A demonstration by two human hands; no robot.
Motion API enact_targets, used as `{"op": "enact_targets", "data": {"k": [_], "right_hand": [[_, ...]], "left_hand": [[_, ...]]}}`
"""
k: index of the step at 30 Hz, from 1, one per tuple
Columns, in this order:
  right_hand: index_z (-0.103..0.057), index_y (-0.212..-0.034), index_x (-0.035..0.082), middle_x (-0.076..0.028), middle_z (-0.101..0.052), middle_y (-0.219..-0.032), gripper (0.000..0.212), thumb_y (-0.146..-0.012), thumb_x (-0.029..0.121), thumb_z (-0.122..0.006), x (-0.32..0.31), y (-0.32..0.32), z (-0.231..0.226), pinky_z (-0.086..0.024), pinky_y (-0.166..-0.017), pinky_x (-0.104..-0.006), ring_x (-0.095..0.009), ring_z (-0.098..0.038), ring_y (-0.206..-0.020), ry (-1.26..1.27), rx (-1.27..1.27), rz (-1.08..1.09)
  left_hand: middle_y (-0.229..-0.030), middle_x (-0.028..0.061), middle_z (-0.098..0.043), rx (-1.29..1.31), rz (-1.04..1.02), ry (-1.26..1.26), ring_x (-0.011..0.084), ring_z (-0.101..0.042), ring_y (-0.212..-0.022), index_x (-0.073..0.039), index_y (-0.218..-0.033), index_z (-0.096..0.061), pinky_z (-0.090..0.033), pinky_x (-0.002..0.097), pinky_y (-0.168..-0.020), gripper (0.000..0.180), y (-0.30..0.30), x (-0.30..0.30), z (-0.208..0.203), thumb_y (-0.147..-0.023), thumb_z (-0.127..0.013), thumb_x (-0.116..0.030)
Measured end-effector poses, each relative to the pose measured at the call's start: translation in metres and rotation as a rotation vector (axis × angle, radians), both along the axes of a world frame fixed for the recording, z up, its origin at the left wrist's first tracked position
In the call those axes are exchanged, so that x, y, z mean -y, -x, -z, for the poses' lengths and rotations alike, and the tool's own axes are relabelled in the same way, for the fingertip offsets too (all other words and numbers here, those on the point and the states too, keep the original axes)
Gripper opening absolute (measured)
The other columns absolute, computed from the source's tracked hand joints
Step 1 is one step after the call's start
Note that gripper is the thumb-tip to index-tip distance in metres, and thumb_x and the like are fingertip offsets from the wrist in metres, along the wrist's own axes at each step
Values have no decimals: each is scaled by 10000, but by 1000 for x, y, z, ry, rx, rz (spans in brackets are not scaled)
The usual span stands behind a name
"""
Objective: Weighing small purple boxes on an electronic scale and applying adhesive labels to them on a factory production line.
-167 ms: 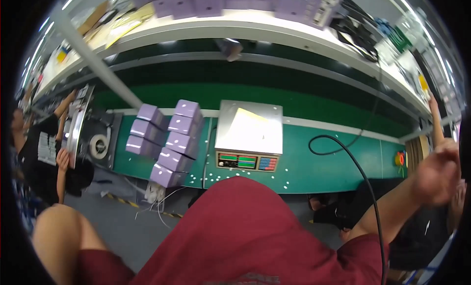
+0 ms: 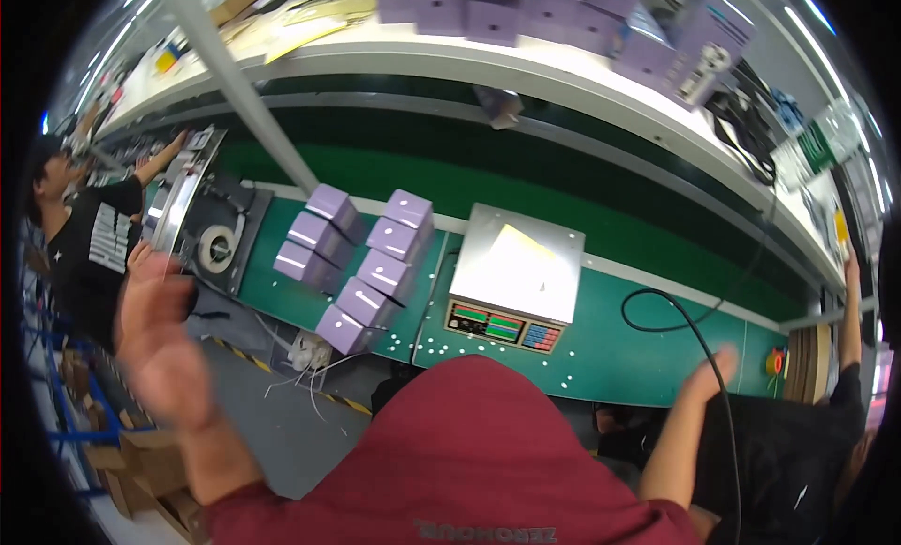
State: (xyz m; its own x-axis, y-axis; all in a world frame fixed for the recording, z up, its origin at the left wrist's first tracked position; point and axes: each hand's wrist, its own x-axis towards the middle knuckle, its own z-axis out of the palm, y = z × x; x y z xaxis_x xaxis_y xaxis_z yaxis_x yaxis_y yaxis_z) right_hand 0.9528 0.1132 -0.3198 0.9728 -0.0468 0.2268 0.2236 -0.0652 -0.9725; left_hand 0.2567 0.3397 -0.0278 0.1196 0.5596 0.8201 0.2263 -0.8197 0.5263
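Observation:
My left hand (image 2: pixel 167 343) is raised at the left, smeared by motion, with nothing visible in it. Its fingers overlap the view of a co-worker behind. My right hand (image 2: pixel 709 376) is over the right part of the green bench, blurred, behind a black cable (image 2: pixel 699 334) that crosses in front of it. I cannot tell whether it touches the cable. Between my hands stands a weighing scale (image 2: pixel 516 273) with a steel top, and a yellow sheet (image 2: pixel 516 251) lies on it. To its left, purple boxes (image 2: pixel 383 273) stand in two rows on the bench.
A white shelf (image 2: pixel 450 48) above the bench carries more purple boxes (image 2: pixel 493 20) and a plastic bottle (image 2: pixel 826 142). Small white dots lie along the bench's near edge. One co-worker (image 2: pixel 89 217) stands at the left, another (image 2: pixel 779 442) at the right. Cardboard boxes (image 2: pixel 155 461) are at lower left.
My left hand has come up into view at the left. My right hand has dropped from the far right toward the bench. The whole view has tilted and shifted.

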Motion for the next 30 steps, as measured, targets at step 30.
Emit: {"op": "enact_targets", "data": {"k": [30], "right_hand": [[-742, -896, 39, -134, -669, -944, 162, -803, 151, -812, -174, 231, 47, -535, -883, -459, -373, -642, -953, 828, 811, -1651]], "left_hand": [[-1524, 239, -518, -582, -159, 415, 455, -454, -1446, 30, -1394, -549, -370, 514, -1190, 660, -122, 94, 302, -829, -814, -184]]}}
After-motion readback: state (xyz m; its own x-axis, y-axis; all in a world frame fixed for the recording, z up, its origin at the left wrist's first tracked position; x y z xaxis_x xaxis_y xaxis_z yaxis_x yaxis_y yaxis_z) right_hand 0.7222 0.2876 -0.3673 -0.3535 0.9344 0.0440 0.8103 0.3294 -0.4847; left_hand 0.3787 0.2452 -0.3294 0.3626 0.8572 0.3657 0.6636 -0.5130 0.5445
